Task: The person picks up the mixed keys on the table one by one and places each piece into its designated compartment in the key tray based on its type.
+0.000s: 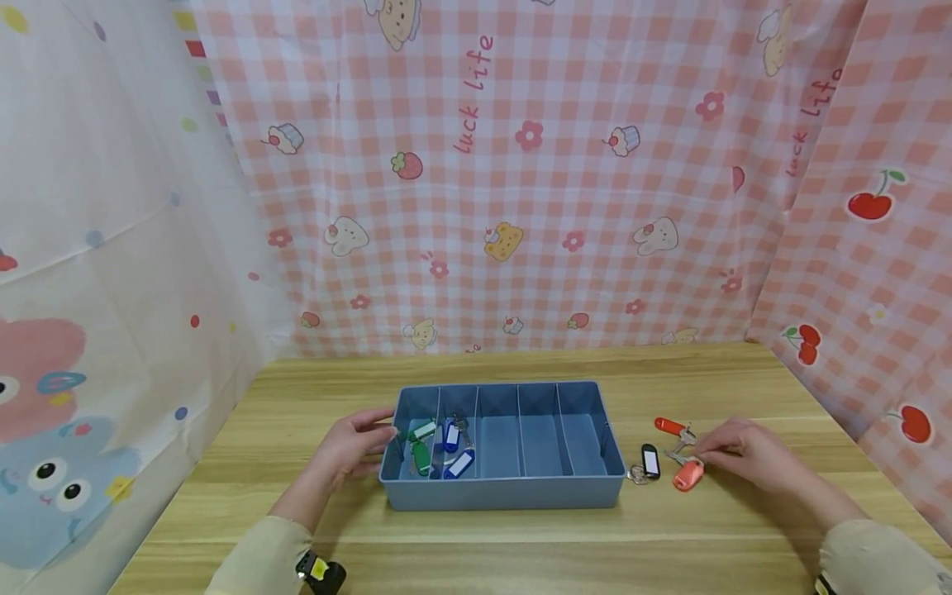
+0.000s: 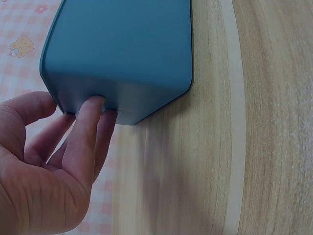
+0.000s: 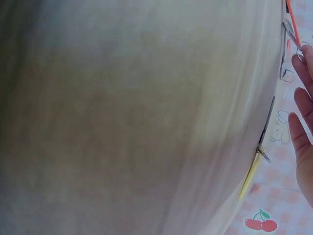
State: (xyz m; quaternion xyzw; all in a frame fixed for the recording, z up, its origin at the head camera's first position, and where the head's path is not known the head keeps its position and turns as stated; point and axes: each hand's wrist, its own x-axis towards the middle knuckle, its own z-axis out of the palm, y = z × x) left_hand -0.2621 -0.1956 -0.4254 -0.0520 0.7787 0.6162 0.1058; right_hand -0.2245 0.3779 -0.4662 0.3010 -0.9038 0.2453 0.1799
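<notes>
A grey-blue divided box (image 1: 502,493) stands on the table between my hands. My left hand (image 1: 355,446) touches its left end; in the left wrist view the fingertips (image 2: 93,103) rest against the outer end wall. My right hand (image 1: 747,454) pinches the ring of a red key tag (image 1: 688,475) with a key, right of the box. Just behind lies another red key tag (image 1: 669,426) with its key (image 1: 686,438). A black key tag (image 1: 650,461) with a white label lies nearer the box. Green key tags (image 1: 421,457) fill the leftmost compartment, blue key tags (image 1: 459,464) the second.
Beneath the right hand, a yellow key tag (image 3: 250,176) with a key lies on the table, visible only in the right wrist view. The wooden table (image 1: 476,549) ends at a pink checked cloth (image 1: 461,190) behind and a white patterned cloth (image 1: 149,207) at left.
</notes>
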